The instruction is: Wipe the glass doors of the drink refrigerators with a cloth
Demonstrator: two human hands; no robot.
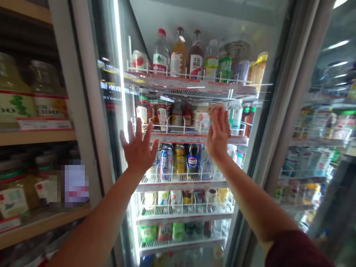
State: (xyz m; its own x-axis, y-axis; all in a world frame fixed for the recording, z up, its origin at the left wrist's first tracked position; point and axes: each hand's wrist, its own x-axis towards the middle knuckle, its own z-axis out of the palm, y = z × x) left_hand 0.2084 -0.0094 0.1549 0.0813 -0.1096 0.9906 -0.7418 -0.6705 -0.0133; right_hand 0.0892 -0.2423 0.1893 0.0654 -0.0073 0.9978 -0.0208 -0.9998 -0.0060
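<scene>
My left hand [140, 148] is spread flat against the closed glass door [205, 16] of a lit drinks cooler, in front of the second and third shelves. Nothing is in it. To its right, my right hand [218, 135] lies on the glass with its fingers straight and close together. Under those fingers is what looks like a tan cloth [215, 106], its edge showing past the fingertips; most of it is hidden by the hand. Behind the glass, between both hands, stand a Pepsi bottle [193, 159], a gold can [180, 159] and a blue and white can [166, 163].
Wire-fronted shelves [191, 139] of bottles and cans fill the cooler. A metal door frame [289, 96] runs down its right side, with another glass-fronted cooler [308, 141] beyond. At left, a wooden shelf unit [36, 137] carries large jars. Part of that side is pixelated.
</scene>
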